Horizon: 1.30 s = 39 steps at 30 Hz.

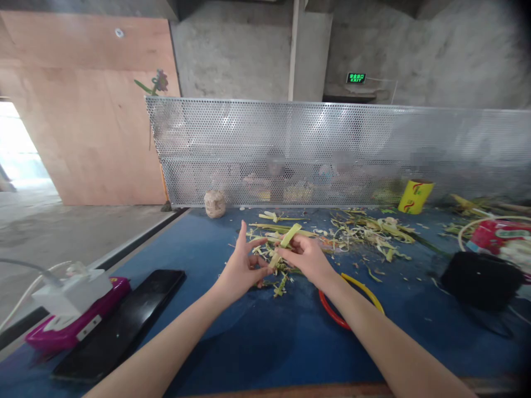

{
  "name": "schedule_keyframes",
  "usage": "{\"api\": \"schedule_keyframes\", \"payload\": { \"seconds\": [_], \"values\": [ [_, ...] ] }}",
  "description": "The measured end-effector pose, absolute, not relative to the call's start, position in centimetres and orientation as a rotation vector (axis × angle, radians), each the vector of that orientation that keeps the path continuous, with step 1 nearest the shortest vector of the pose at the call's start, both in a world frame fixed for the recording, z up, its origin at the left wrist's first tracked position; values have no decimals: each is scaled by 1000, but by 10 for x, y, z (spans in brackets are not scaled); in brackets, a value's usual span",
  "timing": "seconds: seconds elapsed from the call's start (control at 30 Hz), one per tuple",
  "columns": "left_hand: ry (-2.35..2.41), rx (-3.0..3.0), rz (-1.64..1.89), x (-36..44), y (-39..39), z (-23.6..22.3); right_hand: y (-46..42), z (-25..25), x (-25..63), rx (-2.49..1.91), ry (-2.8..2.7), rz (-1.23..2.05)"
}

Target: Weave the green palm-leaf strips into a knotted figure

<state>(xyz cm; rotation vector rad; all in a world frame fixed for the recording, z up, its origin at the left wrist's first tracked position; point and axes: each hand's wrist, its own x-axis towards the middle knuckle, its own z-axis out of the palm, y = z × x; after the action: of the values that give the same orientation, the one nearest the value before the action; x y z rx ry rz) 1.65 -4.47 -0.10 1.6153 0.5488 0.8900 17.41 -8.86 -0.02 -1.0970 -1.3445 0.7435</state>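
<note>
Over the middle of the blue table, my left hand pinches the lower end of a pale green leaf strip, its thumb and fingers closed. Close beside it, my right hand has its fingers closed on the same strip, whose upper end sticks up past the fingertips. Part of the strip is hidden between the two hands. Green and cream plant scraps lie under and just in front of the fingers. Below my right forearm, partly covered by it, rests a red and yellow ring.
A heap of shredded plant strips spreads to the right. A yellow roll and a whitish lump stand by the perforated metal screen. At left are a black phone and purple power strip; at right, a black object.
</note>
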Motion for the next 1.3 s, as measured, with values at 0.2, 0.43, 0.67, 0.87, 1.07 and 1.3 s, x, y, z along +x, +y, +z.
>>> {"api": "schedule_keyframes", "payload": {
  "seconds": [0.2,0.43,0.67,0.87,1.07,1.3],
  "values": [
    [522,1790,783,16,-51,-1,-86,5,189,-1016,-1182,744],
    [472,2007,672,12,-59,-1,-83,9,202,-963,-1011,683],
    [392,2202,614,8,-58,-2,-85,17,218,-955,-891,567],
    [410,2238,601,7,-63,4,-89,13,205,-1087,-1150,486],
    [496,1932,868,12,-61,3,-98,8,183,-1161,-1637,529],
    [742,1955,1059,15,-55,-1,-100,8,177,-1166,-1644,527]
  ]
}}
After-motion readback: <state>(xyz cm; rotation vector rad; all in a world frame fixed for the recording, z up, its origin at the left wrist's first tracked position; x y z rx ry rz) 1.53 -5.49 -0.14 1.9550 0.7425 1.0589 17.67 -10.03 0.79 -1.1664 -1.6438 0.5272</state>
